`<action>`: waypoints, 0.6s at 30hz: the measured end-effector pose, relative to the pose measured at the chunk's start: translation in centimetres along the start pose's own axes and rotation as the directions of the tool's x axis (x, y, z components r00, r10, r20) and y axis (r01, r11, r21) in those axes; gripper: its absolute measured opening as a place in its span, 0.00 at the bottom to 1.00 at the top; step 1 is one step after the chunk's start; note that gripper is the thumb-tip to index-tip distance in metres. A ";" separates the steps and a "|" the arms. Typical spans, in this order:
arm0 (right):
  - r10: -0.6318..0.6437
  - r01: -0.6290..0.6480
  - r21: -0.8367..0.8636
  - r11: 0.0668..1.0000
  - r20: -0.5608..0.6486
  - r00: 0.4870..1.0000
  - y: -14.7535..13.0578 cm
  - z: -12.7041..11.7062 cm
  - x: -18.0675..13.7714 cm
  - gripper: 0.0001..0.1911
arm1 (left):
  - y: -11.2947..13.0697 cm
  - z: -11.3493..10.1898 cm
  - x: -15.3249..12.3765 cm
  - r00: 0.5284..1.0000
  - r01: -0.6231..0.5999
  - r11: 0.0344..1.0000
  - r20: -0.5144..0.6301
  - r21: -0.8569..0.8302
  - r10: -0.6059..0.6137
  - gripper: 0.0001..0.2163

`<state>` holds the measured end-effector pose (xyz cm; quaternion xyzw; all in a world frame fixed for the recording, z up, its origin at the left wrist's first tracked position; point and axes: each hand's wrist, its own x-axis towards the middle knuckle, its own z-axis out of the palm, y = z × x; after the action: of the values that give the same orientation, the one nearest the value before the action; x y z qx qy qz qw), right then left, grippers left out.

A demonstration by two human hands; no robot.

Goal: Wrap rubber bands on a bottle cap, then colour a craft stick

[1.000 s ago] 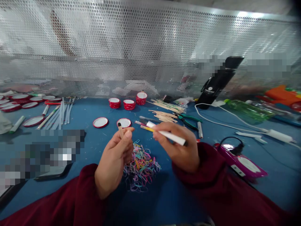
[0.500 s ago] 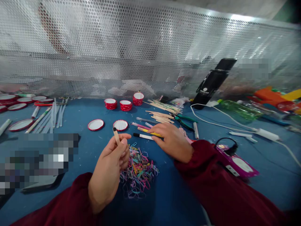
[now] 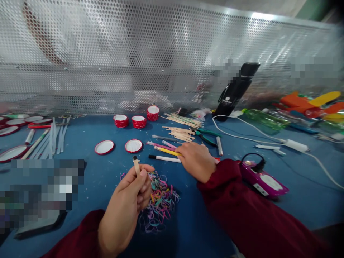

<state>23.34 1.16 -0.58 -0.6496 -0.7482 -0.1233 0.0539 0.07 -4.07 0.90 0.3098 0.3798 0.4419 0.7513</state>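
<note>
My left hand [image 3: 129,202] is closed, pinching a flat wooden stick [image 3: 137,167] between thumb and forefinger; its black-tipped end points up. Just beyond and under that hand lies a heap of coloured rubber bands [image 3: 161,200]. My right hand [image 3: 196,161] reaches over several pens, its fingertips closed at the near end of a yellow pen [image 3: 165,150]. Beside it lie a pink pen [image 3: 157,145] and a white pen with a black cap [image 3: 166,158]. The fingers hide the pens' right ends.
Red-rimmed lids [image 3: 104,147] and small red tubs [image 3: 120,121] stand beyond my hands. Wooden sticks [image 3: 181,134], pliers [image 3: 205,137] and a black bottle-shaped case [image 3: 236,91] are behind. A purple device [image 3: 264,179] lies right, near a white cable [image 3: 242,134]. Perforated metal [image 3: 107,46] closes the back.
The view has shifted slightly, so the table things sit further left. My right fingers have drawn in around the yellow pen's end. My left hand still holds the stick.
</note>
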 end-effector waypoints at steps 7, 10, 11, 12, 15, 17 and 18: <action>0.062 -0.062 0.016 0.998 -0.041 0.997 0.1 0.0 0.2 0.06 | -0.2 -0.3 0.1 0.999 -0.034 0.999 0.016 0.038 0.034 0.10; 0.050 -0.038 0.117 0.992 -0.108 0.993 -0.1 -1.3 0.2 0.06 | 0.1 -0.4 0.4 0.990 -0.134 0.989 -0.030 0.063 0.136 0.12; 0.014 0.019 0.217 0.976 -0.152 0.988 -0.2 -1.8 0.1 0.05 | 0.2 -0.4 0.6 0.983 -0.173 0.982 -0.045 0.079 0.177 0.14; -0.023 0.093 0.322 0.942 -0.214 0.977 -0.4 -2.3 0.0 0.04 | 0.3 -0.4 0.7 0.975 -0.209 0.973 -0.060 0.099 0.216 0.16; -0.149 0.303 0.434 0.848 -0.353 0.923 -0.9 -3.4 -0.5 0.04 | 0.4 -0.5 1.4 0.952 -0.291 0.944 -0.048 0.157 0.301 0.19; -0.193 0.375 0.463 0.803 -0.393 0.899 -1.1 -3.9 -0.8 0.05 | 0.3 -0.7 1.7 0.945 -0.315 0.928 -0.029 0.198 0.327 0.17; -0.186 0.385 0.485 0.785 -0.408 0.894 -1.2 -4.1 -1.0 0.04 | 0.2 -0.8 1.9 0.943 -0.323 0.921 -0.013 0.216 0.333 0.15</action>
<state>21.97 -1.01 2.99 -0.4518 -0.8214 -0.0180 0.3477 -0.10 -2.20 0.12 0.4360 0.3856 0.5261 0.6200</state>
